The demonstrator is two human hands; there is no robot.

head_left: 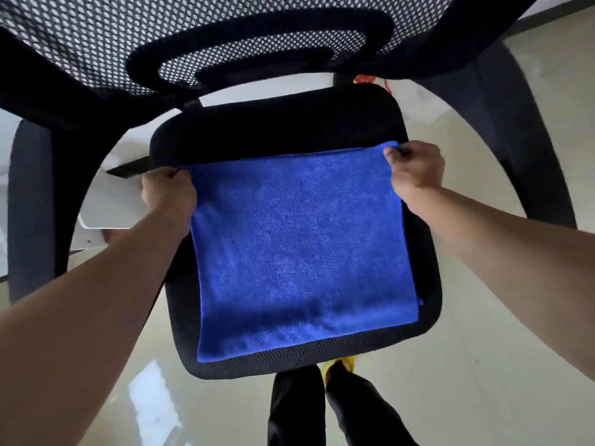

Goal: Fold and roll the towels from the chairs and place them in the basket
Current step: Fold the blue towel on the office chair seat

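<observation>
Two hands, left hand (pixel 169 191) and right hand (pixel 415 167), pinch a blue towel's (pixel 299 252) far corners, spreading it flat on the chair seat (pixel 273 127), likely for folding.

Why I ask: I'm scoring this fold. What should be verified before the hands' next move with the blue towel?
1. Left hand grips the blue towel at its far left corner: ok.
2. Right hand pinches the far right corner: ok.
3. Towel spread flat on the chair seat, no big wrinkles: ok.
4. Near edge lies inside the seat's front rim: ok.
5. Basket within reach: cannot tell, it is not in view.
</observation>
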